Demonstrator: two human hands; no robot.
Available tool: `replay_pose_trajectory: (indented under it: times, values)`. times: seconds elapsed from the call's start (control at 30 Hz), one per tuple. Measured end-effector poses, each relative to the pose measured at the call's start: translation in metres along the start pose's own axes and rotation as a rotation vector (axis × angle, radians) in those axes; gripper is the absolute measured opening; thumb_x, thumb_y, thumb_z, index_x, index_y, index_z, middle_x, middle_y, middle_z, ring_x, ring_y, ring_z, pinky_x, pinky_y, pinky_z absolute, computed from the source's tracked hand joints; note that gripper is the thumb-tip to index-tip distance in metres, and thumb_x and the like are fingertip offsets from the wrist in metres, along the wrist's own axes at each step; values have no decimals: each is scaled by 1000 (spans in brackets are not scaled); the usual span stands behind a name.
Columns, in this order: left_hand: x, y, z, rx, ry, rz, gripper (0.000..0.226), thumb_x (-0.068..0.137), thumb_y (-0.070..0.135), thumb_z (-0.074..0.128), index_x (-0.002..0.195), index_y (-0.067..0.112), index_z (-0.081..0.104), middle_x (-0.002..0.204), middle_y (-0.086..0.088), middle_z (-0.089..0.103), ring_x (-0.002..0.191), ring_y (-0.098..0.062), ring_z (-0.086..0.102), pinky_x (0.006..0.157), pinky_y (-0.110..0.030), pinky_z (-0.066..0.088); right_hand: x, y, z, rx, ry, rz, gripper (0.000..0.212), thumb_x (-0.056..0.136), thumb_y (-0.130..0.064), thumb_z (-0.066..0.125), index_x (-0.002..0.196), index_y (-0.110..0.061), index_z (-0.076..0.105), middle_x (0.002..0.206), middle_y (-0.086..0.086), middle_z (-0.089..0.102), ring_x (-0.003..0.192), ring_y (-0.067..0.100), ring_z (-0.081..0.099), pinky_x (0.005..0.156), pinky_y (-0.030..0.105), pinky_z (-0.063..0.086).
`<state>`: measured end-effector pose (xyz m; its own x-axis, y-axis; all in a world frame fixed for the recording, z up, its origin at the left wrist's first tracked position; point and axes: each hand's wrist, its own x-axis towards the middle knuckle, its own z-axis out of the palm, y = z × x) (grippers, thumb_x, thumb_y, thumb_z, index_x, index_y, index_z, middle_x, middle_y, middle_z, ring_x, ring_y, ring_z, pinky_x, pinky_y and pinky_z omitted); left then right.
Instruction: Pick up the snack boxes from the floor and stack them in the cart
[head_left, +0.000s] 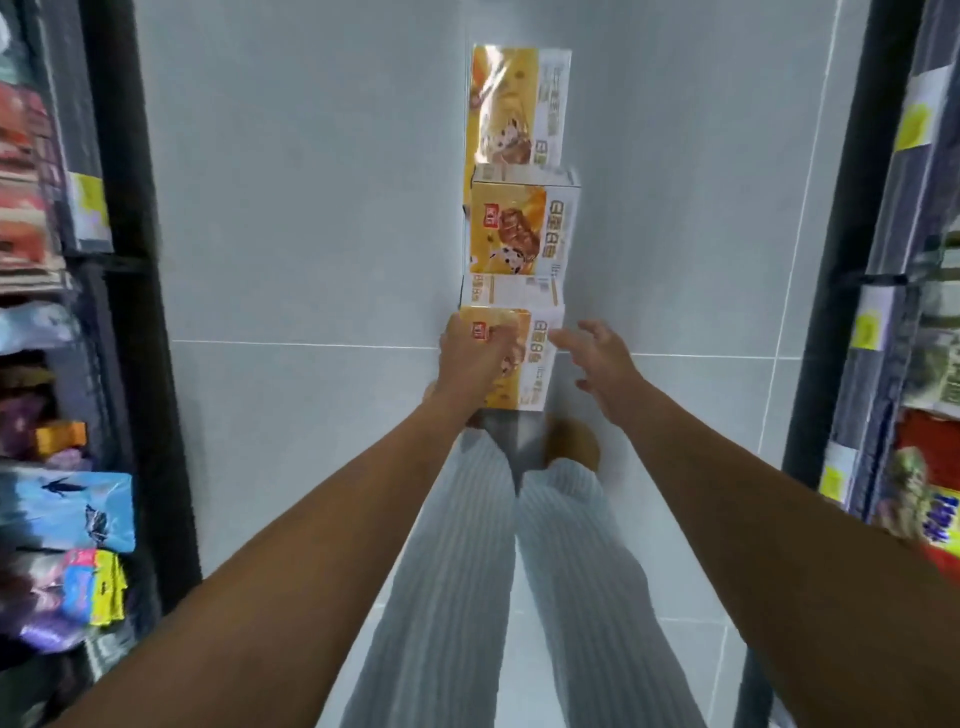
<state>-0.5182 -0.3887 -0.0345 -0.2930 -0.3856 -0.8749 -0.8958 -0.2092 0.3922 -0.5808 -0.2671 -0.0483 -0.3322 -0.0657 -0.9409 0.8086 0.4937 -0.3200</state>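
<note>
The nearest box (519, 364) is grasped by the left hand (475, 358); the right hand (605, 358) is spread, empty. Two boxes (522, 228) are left on the floor (311, 234); no cart is seen.

Head view, bright even overhead light, cool white cast; no hard shadows on the pale tiled floor (311, 208), only a soft dark patch under the nearest box (524, 364). Glare washes out the top-left corner of the farthest box (514, 104), w/ print on it smeared. Motion blur throughout: shelf goods at left (47, 312) and right (930, 364) streaked, labels unreadable. Strong wide-angle distortion: shelf uprights bow outward at both edges, forearms stretched at the bottom. Centre sharpest; middle box (522, 228) most legible.
</note>
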Motion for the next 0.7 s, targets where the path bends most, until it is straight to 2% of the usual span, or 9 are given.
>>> replay_pose_trajectory:
  times: [0.1,0.17,0.27,0.33,0.4,0.47,0.57,0.63,0.7]
  values:
    - [71,-37,7,-42,-28,-97,85,87,45,62,149,9,14,152,-11,28,136,-29,38,107,-44,39,65,29,13,14,-5,33,51,94,-25,60,139,-16,38,132,1,54,83,7,54,58,24,36]
    - [107,-59,11,-47,-43,-116,98,82,51,64,151,12,6,156,-9,21,140,-30,33,110,-49,36,95,45,18,1,-6,31,47,92,-26,63,133,-17,43,132,5,57,95,16,59,62,26,39]
    - [145,-83,15,-80,-122,-92,103,71,62,68,147,19,15,152,-6,28,135,-28,40,107,-45,40,139,72,22,10,-55,-13,45,88,-28,67,128,-17,49,124,5,63,106,23,64,85,39,51]
    - [160,-94,17,-132,-189,-77,98,65,62,73,141,17,30,142,-7,45,126,-29,51,98,-40,46,156,85,22,1,-137,-58,35,86,-26,70,117,-17,56,117,8,67,103,24,67,87,41,51]
    - [172,-113,23,-166,-298,-51,85,70,51,75,138,12,41,131,-12,59,116,-32,61,95,-49,51,165,97,23,9,-180,-94,39,80,-29,72,115,-17,59,117,14,67,105,29,67,88,42,53]
    - [178,-126,26,-201,-364,-22,73,76,45,69,136,14,45,127,-13,61,112,-32,64,93,-56,50,167,105,26,25,-179,-90,49,76,-36,73,119,-19,57,119,13,66,108,30,66,96,48,51]
    - [173,-133,22,-212,-429,4,72,77,50,70,137,21,44,132,-13,58,117,-36,59,96,-62,45,163,109,29,48,-150,-62,54,69,-43,75,116,-23,58,117,8,68,108,30,65,101,53,45]
    - [162,-129,14,-234,-425,-13,69,76,52,70,133,21,48,130,-13,60,116,-37,60,96,-61,45,153,106,31,48,-156,-71,62,67,-45,76,121,-20,58,117,6,69,107,28,66,99,52,47]
    - [143,-111,2,-241,-377,4,51,83,47,66,124,19,56,122,-10,66,108,-30,66,93,-53,51,137,99,32,48,-156,-79,59,73,-41,75,125,-19,57,118,4,69,105,25,68,94,48,49]
